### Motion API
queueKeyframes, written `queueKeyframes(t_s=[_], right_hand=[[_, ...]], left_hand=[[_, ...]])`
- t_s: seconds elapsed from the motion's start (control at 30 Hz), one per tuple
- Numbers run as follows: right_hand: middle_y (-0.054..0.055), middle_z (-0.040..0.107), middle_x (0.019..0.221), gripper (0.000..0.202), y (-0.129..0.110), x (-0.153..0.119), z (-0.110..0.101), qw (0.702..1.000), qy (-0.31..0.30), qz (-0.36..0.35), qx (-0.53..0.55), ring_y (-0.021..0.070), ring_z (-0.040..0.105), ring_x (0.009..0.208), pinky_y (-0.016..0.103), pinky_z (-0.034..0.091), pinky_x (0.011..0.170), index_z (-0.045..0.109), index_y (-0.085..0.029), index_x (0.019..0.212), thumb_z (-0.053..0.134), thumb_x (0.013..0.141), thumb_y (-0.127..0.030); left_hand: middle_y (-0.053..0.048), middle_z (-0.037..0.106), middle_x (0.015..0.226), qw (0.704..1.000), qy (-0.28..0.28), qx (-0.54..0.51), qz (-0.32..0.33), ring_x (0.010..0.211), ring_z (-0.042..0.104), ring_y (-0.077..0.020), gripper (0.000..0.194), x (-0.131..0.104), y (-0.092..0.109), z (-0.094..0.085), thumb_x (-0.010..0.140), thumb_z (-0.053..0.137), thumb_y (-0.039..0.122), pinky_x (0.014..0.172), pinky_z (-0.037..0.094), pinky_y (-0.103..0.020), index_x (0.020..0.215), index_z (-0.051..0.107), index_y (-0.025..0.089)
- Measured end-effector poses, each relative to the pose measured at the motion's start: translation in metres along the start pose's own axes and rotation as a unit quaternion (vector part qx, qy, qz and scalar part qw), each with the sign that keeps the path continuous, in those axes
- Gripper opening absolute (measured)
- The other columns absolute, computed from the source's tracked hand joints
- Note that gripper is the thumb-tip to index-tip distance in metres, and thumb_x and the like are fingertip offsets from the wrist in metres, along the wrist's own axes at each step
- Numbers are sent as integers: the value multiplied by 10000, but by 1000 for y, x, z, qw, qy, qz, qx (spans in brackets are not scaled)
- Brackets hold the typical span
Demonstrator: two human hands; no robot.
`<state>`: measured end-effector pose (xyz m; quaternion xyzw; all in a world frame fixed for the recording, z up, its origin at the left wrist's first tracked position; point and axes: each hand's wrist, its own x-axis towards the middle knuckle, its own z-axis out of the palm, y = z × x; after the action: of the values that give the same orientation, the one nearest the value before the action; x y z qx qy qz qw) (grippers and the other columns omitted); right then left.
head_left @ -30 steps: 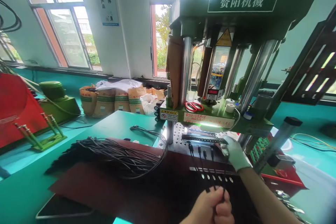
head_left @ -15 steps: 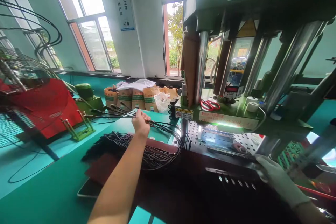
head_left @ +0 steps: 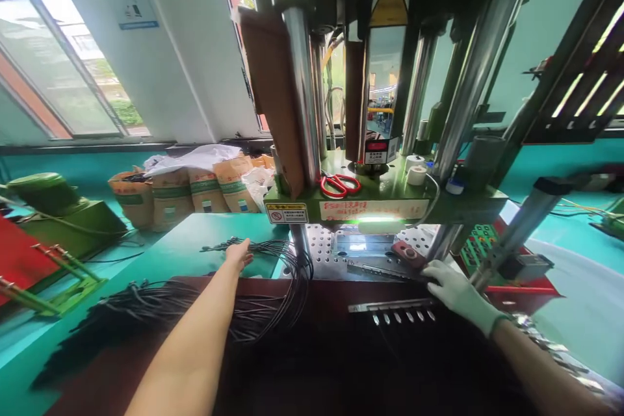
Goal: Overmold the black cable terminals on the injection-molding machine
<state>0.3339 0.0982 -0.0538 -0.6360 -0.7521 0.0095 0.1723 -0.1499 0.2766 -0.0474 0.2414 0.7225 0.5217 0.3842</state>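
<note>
My bare left hand (head_left: 238, 255) is at a bundle of black cables (head_left: 273, 248) over the green tabletop. Its thumb and fingers look apart, and the cables pass behind it. The bundle's thin ends (head_left: 214, 247) point left, while the rest curves down beside the press. My right hand (head_left: 451, 289), in a pale glove, has its fingers closed at the right end of a dark metal bar (head_left: 383, 271) along the front of the press bed. Nearer me lies a metal strip (head_left: 390, 306) with several small shiny pieces hanging from its edge.
The green press (head_left: 297, 195) with steel columns stands ahead. Red-handled scissors (head_left: 340, 186) and white rolls (head_left: 416, 174) rest on its plate. A reddish block (head_left: 408, 253) sits by the bar. More black cables (head_left: 160, 302) lie left; sacks (head_left: 195, 188) stand behind.
My view has turned right and moved closer to the press. My left hand has lowered the cable bundle onto the green tabletop and its fingers have loosened. The right hand stays at the bar's end.
</note>
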Motion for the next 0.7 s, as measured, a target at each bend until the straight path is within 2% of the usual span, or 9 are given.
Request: queueKeyframes(t_s=[0.1, 0.2, 0.27, 0.33, 0.4, 0.47, 0.53, 0.6, 0.7], right_hand=[[82, 569, 1000, 315, -22, -8, -17, 998, 35, -23, -36, 225, 501, 989, 381, 381, 892, 601, -170, 960, 366, 757, -119], [68, 586, 974, 354, -45, -17, -36, 994, -54, -87, -22, 187, 531, 914, 330, 407, 843, 601, -179, 980, 346, 760, -69], [78, 592, 963, 365, -57, -21, -41, 984, -123, -108, -64, 201, 537, 892, 341, 406, 816, 589, -176, 1023, 382, 744, -64], [96, 590, 957, 363, -63, -21, -40, 972, -168, -103, -131, 225, 539, 884, 360, 401, 789, 583, -167, 1030, 407, 729, -65], [112, 592, 941, 314, -66, -17, -38, 961, -200, -91, -170, 247, 550, 872, 363, 404, 753, 598, -152, 981, 434, 722, -83], [121, 600, 936, 271, -67, -10, -41, 954, -227, -81, -177, 266, 561, 869, 354, 407, 726, 619, -140, 931, 483, 698, -107], [128, 609, 946, 270, -71, -3, -50, 951, -247, -69, -174, 279, 571, 869, 337, 410, 699, 637, -133, 902, 528, 656, -119], [132, 618, 954, 281, -75, 1, -64, 950, -258, -47, -169, 280, 582, 856, 320, 408, 662, 645, -133, 891, 524, 637, -111], [127, 638, 924, 286, -82, 0, -85, 955, -255, -9, -151, 270, 598, 807, 292, 389, 591, 639, -140, 884, 486, 644, -117]], left_hand=[[-12, 530, 683, 997, -21, 72, 6, 529, 508, -111, 200, 3, 0, -5, 746, 581, 281, 468, 429, -259, 812, 521, 102], [-17, 527, 670, 989, -46, 107, 86, 535, 510, -135, 209, -14, 6, -6, 689, 583, 258, 474, 405, -262, 815, 519, 104], [-2, 541, 693, 978, -80, 107, 159, 576, 515, -128, 216, -46, 9, -6, 688, 557, 268, 512, 404, -240, 854, 531, 132], [13, 559, 698, 954, -148, 109, 237, 609, 513, -123, 221, -99, 7, -7, 703, 534, 325, 557, 409, -229, 855, 558, 167], [-2, 579, 715, 869, -301, 171, 352, 656, 515, -136, 226, -166, -4, -10, 737, 495, 361, 611, 415, -243, 820, 580, 169], [-13, 607, 825, 731, -499, 260, 386, 763, 524, -149, 244, -233, -21, -14, 777, 473, 361, 704, 415, -257, 906, 598, 196], [-27, 608, 891, 647, -571, 300, 407, 870, 497, -171, 263, -285, -41, -16, 775, 501, 384, 766, 396, -270, 936, 603, 203], [-38, 608, 916, 617, -597, 314, 405, 908, 476, -185, 288, -317, -59, -13, 781, 497, 424, 787, 380, -276, 898, 619, 192], [-44, 614, 863, 609, -634, 308, 363, 863, 487, -186, 374, -334, -80, 0, 769, 484, 502, 778, 365, -276, 791, 640, 162]])
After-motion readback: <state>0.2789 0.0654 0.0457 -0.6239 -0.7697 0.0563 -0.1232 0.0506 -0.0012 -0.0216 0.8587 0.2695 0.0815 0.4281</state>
